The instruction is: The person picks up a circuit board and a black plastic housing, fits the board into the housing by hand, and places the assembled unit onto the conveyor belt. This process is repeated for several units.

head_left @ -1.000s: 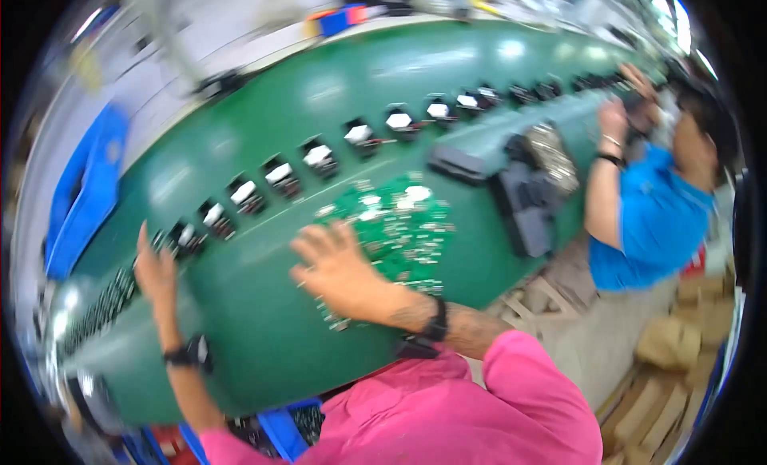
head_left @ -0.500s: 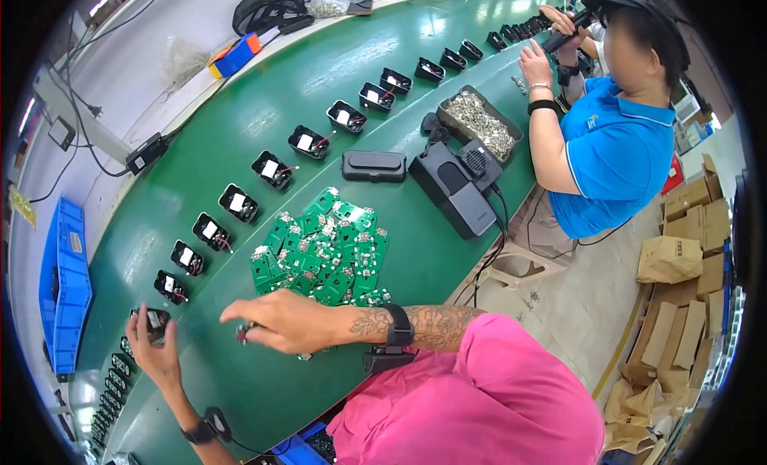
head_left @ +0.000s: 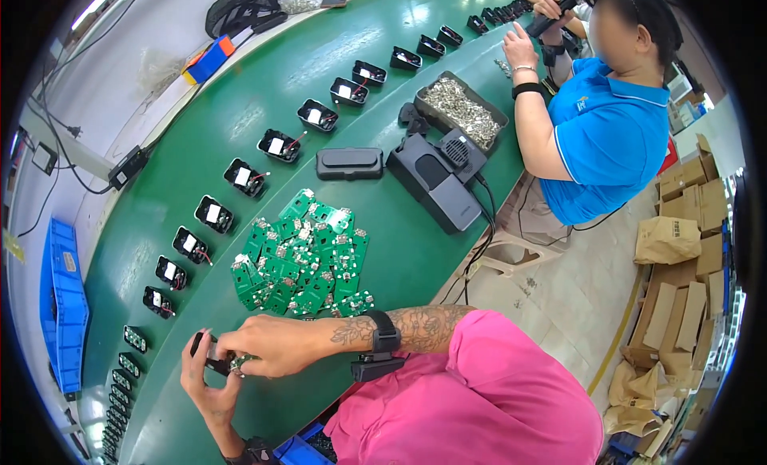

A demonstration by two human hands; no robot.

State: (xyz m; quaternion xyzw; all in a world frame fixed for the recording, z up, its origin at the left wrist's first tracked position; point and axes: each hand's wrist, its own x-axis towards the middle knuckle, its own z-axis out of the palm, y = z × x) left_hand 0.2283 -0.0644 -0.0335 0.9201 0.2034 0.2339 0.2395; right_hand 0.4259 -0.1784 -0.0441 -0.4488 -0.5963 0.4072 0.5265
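Observation:
My left hand (head_left: pixel 206 379) holds a small black plastic housing (head_left: pixel 209 358) just above the green conveyor belt (head_left: pixel 240 105). My right hand (head_left: pixel 268 344) reaches across from the right and presses a small green circuit board (head_left: pixel 238 361) against that housing with its fingertips. A heap of several green circuit boards (head_left: pixel 304 253) lies on the belt just beyond my right hand. A curved row of black housings (head_left: pixel 244 177) with white inserts runs along the belt past the heap.
A co-worker in a blue shirt (head_left: pixel 607 129) works at the belt's far right end. A grey tray of metal parts (head_left: pixel 462 109), a black device (head_left: pixel 438 177) and a black case (head_left: pixel 349 163) sit between us. Blue bins (head_left: pixel 62 305) stand left; cardboard boxes (head_left: pixel 687 217) pile up right.
My right hand has left the heap of boards and come down to my left hand with a board. The left hand has drawn nearer with the black housing. The view has tilted down.

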